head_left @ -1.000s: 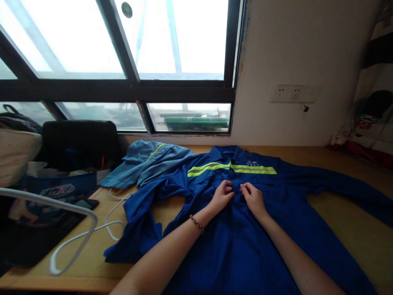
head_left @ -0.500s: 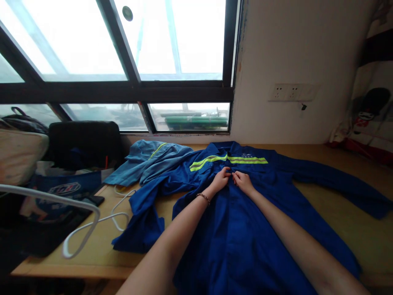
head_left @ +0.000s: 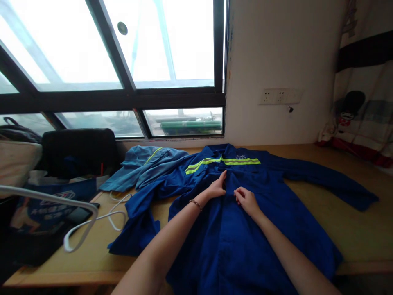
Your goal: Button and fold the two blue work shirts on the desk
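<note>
A dark blue work jacket [head_left: 254, 229] lies front up, with yellow-and-grey reflective bands across the chest and its sleeves out to either side. My left hand [head_left: 217, 186], with a beaded bracelet at the wrist, rests at the front placket below the chest band. Its fingers are stretched out and the thumb stands apart from them. To the right of the placket, my right hand [head_left: 246, 200] is closed with curled fingers over the jacket front. Whatever its fingertips hold, if anything, is hidden.
A lighter blue garment [head_left: 147, 166] lies beside the jacket's left shoulder on the wooden table [head_left: 346, 229]. A white cable [head_left: 89, 229] loops over the left edge. Bags [head_left: 55, 205] and a black chair back [head_left: 80, 149] stand left. Behind are a window and a wall socket [head_left: 280, 96].
My hands have come apart from where they met at the placket. The right hand has drawn back toward me; the left fingers have straightened. The view has shifted slightly to the right.
</note>
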The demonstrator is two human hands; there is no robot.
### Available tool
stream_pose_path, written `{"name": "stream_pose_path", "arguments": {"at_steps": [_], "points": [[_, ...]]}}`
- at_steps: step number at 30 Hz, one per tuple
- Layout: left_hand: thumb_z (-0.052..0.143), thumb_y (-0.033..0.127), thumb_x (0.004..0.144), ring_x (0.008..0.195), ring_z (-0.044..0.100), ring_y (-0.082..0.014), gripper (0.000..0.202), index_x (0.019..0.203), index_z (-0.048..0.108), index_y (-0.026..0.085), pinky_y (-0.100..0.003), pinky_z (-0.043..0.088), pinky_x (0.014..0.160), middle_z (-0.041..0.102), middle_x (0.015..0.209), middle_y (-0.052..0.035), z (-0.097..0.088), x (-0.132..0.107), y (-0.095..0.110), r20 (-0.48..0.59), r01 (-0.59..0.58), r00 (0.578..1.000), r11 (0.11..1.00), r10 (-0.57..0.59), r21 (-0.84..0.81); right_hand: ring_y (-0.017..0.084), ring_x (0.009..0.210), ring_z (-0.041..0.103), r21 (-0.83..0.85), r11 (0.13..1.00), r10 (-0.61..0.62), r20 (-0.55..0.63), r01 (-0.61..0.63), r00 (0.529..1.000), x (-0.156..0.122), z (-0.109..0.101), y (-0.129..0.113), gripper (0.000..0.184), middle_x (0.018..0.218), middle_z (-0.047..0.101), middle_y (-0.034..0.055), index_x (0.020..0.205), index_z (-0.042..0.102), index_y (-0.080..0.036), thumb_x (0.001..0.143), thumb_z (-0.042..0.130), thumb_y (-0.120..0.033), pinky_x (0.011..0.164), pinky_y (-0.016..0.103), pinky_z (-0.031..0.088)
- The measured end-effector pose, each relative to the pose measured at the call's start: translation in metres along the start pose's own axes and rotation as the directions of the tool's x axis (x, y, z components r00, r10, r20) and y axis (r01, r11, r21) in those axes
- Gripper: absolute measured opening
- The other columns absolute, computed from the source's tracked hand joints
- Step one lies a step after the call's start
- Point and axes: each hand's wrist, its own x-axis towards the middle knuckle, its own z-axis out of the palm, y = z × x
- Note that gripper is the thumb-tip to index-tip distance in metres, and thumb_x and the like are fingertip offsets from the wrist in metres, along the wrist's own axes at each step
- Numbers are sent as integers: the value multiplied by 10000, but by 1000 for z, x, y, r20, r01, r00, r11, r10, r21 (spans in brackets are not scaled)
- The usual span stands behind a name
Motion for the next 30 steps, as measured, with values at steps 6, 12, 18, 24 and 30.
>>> {"name": "stream_pose_path", "arguments": {"at_steps": [6,12,18,24,30], "points": [[674,233,579,1180,377,-255,1061,1364,-37,161,-382,314,971,291,1349,-159,26,-30,17,-57,-90,994,996,89,-28,113,488,496,57,997,54,61,-57,997,7,-7,-2,336,530,496,-31,657,510,-177,734,475,-501,443,207,380],[695,359,583,1213,331,-282,1002,1356,91,157,-401,285,978,340,1314,-177,44,-34,15,-286,74,957,996,-58,47,180,781,560,142,982,95,196,-124,976,0,-13,-11,396,819,615,23,843,582,-164,523,719,-353,664,256,435],[662,421,622,1098,463,-267,877,1324,190,188,-383,344,920,484,1198,-131,41,-37,24,-362,116,926,993,-105,7,132,606,585,468,792,237,357,-392,904,1,-27,-11,332,718,625,3,819,573,-157,540,722,-258,522,220,444],[512,309,772,991,529,-208,362,1115,497,194,-332,385,876,587,1060,-73,35,-39,24,-263,15,965,996,9,89,139,584,602,658,600,361,285,-455,888,8,-46,-9,234,677,638,19,753,593,-150,574,717,-238,558,246,478],[555,201,728,850,552,-181,147,858,623,202,-284,400,791,635,882,-30,29,-46,31,-111,-92,985,950,131,299,147,592,612,754,501,310,302,-425,901,7,-65,-8,161,672,656,23,710,626,-162,594,698,-247,616,267,490]]}}
